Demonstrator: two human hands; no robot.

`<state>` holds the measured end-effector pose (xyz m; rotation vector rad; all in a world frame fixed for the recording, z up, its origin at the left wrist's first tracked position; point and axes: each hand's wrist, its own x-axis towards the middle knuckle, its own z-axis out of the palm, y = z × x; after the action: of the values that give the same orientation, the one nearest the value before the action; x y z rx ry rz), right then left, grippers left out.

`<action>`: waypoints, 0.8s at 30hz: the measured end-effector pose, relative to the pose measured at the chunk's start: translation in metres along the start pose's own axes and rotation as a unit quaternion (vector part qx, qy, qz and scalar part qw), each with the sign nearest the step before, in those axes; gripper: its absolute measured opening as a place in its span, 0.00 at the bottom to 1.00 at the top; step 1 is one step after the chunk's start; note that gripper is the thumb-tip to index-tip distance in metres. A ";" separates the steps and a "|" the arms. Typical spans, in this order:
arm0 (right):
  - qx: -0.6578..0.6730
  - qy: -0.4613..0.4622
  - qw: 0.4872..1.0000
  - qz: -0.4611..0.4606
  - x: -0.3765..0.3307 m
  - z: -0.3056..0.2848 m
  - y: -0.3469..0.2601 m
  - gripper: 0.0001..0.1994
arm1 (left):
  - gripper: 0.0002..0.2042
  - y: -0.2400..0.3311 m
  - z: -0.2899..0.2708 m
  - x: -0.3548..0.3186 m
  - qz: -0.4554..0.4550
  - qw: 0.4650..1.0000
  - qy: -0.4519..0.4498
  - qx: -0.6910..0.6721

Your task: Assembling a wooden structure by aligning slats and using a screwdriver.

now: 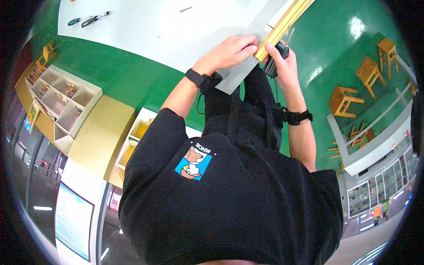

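A yellow wooden bar (282,30) made of strips laid together runs from the table's right edge up to the top of the view. Its near end lies between my hands. A screw (269,26) sticks out of its left side. My right hand (285,64) is closed around a black ribbed tool with a thin metal shaft (289,37), its thumb resting against the bar's end. My left hand (236,52) has its fingers curled together beside the bar's near end; whatever they pinch, if anything, is hidden.
On the white table (132,26) lie a green-handled screwdriver (78,20), a black-handled tool (95,19) and a small brass-coloured screw (186,9). Wooden stools (344,101) stand on the green floor to the right. A white compartment shelf (66,99) is at the left.
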<state>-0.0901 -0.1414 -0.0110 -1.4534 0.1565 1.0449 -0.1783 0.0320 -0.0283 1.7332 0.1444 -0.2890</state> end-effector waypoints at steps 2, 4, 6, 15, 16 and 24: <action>0.007 -0.006 1.000 0.000 -0.001 0.001 -0.002 0.13 | 0.12 -0.001 -0.004 0.000 0.021 0.999 -0.014 0.022; 0.014 -0.013 1.000 0.001 -0.002 0.002 -0.005 0.12 | 0.11 -0.002 -0.005 -0.001 0.041 0.998 -0.028 0.044; 0.010 -0.016 1.000 0.007 -0.004 0.003 -0.006 0.11 | 0.11 -0.002 -0.005 -0.003 0.069 0.995 -0.014 0.069; 0.024 0.022 0.999 0.014 -0.012 0.008 -0.008 0.10 | 0.12 -0.003 0.009 -0.005 0.048 0.997 0.047 0.022; 0.022 0.023 0.999 0.012 -0.013 0.010 -0.009 0.10 | 0.12 -0.002 0.010 -0.005 0.050 0.997 0.048 0.022; -0.009 0.030 1.000 0.003 -0.012 0.013 -0.007 0.08 | 0.17 -0.007 0.028 -0.004 -0.126 0.981 0.093 -0.111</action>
<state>-0.0988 -0.1349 0.0042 -1.5019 0.1960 1.0110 -0.1869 0.0063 -0.0382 1.5167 0.5168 -0.2843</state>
